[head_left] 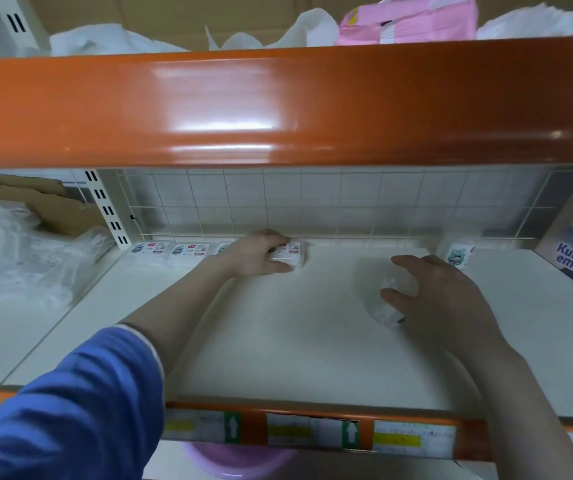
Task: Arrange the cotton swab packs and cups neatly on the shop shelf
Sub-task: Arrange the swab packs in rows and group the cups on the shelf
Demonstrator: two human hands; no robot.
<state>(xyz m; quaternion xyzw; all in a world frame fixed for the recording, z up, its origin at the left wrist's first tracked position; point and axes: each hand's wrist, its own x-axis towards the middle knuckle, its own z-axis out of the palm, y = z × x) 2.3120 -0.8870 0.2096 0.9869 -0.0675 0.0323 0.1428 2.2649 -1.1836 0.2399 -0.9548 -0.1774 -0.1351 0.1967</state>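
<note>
Both hands are on the shelf [278, 341]; the left hand [257, 254] has its fingers curled over a cotton swab pack [290, 256] at the back, thumb beneath its near edge, holding it against the wire grid backing [312, 202]; the right hand [441, 299] hovers with fingers spread and loosely bent over a clear plastic pack [385, 303] lying mid-shelf, fingertips near it though I cannot tell whether they touch, gripping nothing that shows.

By my reading, the step in hand is seating this pack at the right end of the back row; the next move calls for squaring it flush with its neighbour, then picking up the clear pack and carrying it to the row's end.

Counted: four cotton swab packs along the back, two plain at the left [150, 249] [190, 250], one mostly hidden behind the left wrist, one under the hand; one clear pack in the middle; one small labelled cup [460, 252] standing at the back right, well apart from the row.
</note>
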